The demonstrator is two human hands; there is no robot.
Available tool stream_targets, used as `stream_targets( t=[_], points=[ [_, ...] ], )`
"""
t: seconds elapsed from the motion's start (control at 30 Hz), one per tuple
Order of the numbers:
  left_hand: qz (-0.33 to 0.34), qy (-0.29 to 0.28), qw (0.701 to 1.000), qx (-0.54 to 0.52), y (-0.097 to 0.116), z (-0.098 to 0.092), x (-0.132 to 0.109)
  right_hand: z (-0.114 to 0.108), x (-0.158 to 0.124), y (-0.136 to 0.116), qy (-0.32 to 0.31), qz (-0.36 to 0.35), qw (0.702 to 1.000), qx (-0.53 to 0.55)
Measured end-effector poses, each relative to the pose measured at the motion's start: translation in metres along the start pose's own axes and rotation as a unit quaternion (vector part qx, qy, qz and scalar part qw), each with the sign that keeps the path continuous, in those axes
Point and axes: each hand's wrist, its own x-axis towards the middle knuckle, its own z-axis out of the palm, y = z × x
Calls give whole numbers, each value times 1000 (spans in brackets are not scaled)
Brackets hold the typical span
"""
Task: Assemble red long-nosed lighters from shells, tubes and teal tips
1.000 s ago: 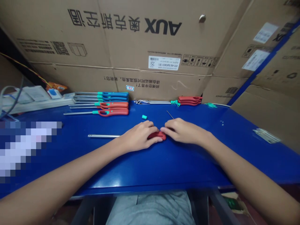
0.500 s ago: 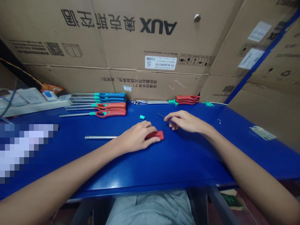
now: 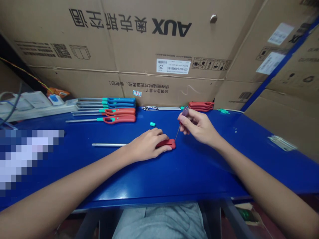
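Head view: left hand (image 3: 146,145) is laid over a red plastic lighter handle (image 3: 167,143), fingers close together and curved down, the handle held against a blue table (image 3: 199,176) with its end showing past the fingertips. Right hand (image 3: 198,127) is raised, fingers narrowly pinched with the thumb on a slim dark-handled tool (image 3: 184,112). Its thin metal shaft (image 3: 177,133) slants down, the tip just beside the red handle's end. Main risk judged: the fine shaft could be bent or could skid if the handle shifts under uneven pressure on the glossy tabletop. A teal plastic collar (image 3: 152,124) lies loose near the left fingers and could be knocked away. A metal tube (image 3: 108,144) lies left of the left hand. Long lighters with blue handles (image 3: 119,100) and red handles (image 3: 119,116) are lined up further back. Containers: AUX cardboard cartons (image 3: 159,43) are stacked behind the table; their contents cannot be told.
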Motion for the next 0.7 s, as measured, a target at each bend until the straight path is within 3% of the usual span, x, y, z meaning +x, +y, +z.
stream_targets(
  t=[0.7],
  points=[
    [0,-3,1000,7,-1,1,0,4,-2,4,10,-30,999,-8]
  ],
)
